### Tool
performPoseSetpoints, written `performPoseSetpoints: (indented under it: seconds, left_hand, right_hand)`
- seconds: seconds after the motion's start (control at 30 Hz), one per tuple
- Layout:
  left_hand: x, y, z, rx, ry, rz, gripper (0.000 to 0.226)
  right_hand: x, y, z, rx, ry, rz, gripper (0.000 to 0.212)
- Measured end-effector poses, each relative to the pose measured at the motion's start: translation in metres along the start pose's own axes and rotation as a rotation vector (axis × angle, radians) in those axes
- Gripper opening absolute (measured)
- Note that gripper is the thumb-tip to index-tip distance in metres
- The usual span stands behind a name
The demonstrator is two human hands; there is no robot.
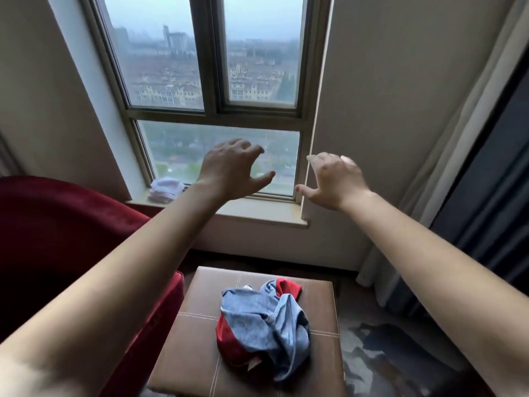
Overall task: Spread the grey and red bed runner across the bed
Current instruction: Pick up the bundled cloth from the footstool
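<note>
Grey and red cloth is lying in a crumpled heap on a brown leather stool [200, 353] below me: this is the bed runner [263, 319], and it is sitting towards the stool's right half, untouched. It is bunched so tightly that its folds are hiding most of it. I am only making out grey on top, with red showing at the lower left and at the back. The bottom edge of the view is cutting off the near side of the stool.

I am holding both arms out well above the runner, in front of the window [211, 67]. My left hand [232, 170] is hanging open, fingers spread and loosely bent, gripping nothing. My right hand [335, 181] is open in the same way, also empty, just beside the window's right frame. Its fingertips are blurring into the pale wall, so I cannot tell whether they are touching anything.

My left forearm is covering part of the windowsill [257, 213] and the edge of a red armchair [57, 239], which is running out of view on the left. A small white folded cloth [167, 189] is resting on the sill just left of my wrist. A dark curtain [486, 196] is being cut off at the right edge. Haze is softening the buildings outside.
</note>
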State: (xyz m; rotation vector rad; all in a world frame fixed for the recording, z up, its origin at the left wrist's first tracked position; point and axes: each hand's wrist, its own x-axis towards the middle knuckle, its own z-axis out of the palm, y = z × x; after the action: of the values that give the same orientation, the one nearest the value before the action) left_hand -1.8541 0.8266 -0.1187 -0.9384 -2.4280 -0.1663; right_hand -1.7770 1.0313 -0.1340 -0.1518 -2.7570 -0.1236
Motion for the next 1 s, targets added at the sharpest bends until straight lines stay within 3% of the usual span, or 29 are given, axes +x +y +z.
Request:
performPoseSetpoints:
  seconds: [0.43,1.0]
  left_hand:
    - [0.023,-0.043,0.182,-0.063,-0.223,0.032,0.061]
    - [-0.124,-0.015,0.426,-0.149,-0.607,0.062,0.064]
  right_hand:
    - [0.060,0.008,0.171,0.155,-0.189,0.017,0.075]
    - [-0.044,0.002,0.434,0.273,-0.545,-0.109,0.091]
